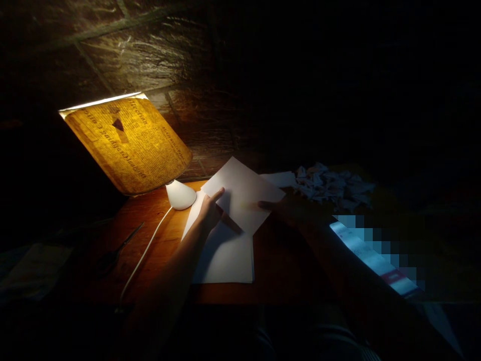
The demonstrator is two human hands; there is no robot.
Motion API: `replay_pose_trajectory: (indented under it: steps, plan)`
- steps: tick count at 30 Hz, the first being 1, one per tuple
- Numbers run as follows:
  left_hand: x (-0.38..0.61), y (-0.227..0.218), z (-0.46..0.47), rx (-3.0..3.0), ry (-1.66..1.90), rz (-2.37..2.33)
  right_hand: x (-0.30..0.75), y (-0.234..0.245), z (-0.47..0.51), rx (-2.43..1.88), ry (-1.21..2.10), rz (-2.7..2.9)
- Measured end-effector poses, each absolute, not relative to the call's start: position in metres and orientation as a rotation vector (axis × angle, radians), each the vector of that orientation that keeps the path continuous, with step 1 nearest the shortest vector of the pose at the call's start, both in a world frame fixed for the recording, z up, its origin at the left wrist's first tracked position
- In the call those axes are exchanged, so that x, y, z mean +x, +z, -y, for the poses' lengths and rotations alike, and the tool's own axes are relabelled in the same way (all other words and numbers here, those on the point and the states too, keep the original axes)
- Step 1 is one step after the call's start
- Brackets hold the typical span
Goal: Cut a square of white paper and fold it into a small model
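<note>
A square sheet of white paper (244, 188) is held up and tilted above the table, one corner pointing away from me. My left hand (211, 208) grips its left edge, thumb on top and the fingers underneath. At the right edge my right hand (276, 206) has hold of the same sheet; it is mostly in shadow, with a thumb lying on the paper. Below lies a stack of white paper (229, 263), partly covered by the raised sheet and its shadow.
A lit lamp with a newsprint shade (128, 145) and white base (181, 195) stands left, its cord (146, 250) crossing the wooden table (165, 240). Scissors (116, 253) lie left. Folded paper pieces (334, 185) are heaped back right. A glowing, partly pixelated screen (372, 255) lies right. Behind is a stone wall (150, 55).
</note>
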State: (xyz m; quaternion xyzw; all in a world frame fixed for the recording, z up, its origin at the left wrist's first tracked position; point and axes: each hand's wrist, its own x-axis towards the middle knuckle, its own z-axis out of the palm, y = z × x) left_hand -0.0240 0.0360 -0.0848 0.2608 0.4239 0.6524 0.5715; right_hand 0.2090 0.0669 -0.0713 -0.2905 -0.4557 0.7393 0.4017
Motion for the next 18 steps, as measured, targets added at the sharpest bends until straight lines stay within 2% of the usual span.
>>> replay_pose_trajectory:
  steps: [3,8,10,14,18]
  plan:
    - [-0.022,-0.079,-0.033,0.603,1.584,-1.030,0.214,-0.067,-0.075,-0.584,1.955,1.087]
    - [-0.022,-0.085,-0.034,0.543,1.349,-1.030,0.211,-0.068,-0.080,-0.681,1.839,1.231]
    - [-0.023,-0.094,-0.037,0.558,1.279,-1.011,0.206,-0.074,-0.076,-0.754,1.715,1.382]
    - [-0.025,-0.108,-0.043,0.559,1.207,-0.957,0.198,-0.089,-0.071,-0.982,1.226,1.627]
    - [-0.028,-0.106,-0.046,0.516,1.249,-0.972,0.195,-0.100,-0.072,-0.802,0.828,1.868]
